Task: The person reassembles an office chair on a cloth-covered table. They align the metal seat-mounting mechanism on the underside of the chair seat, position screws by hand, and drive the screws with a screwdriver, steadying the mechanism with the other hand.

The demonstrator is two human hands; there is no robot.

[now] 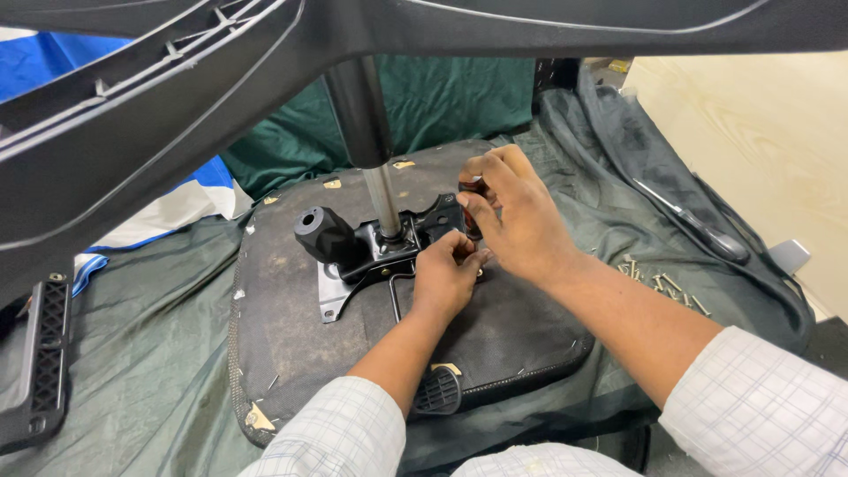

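Note:
An upside-down office chair seat [291, 336] lies on a dark green cloth. A black metal tilt mechanism [375, 247] with a round knob [320, 231] is on its underside, and the gas cylinder [382, 196] rises from it to the black star base [159, 97] at the top of the view. My left hand [449, 274] pinches something small at the mechanism's right edge. My right hand [512, 212] is closed around a small tool with a red and black handle [473, 187], just above that spot. The tool's tip is hidden.
Several loose screws [662, 284] lie on the cloth [159, 353] to the right. A long metal tool [698, 225] lies beyond them near a pale wooden board [768, 132]. A black armrest part [40, 362] sits at the left edge, near blue and white fabric [177, 203].

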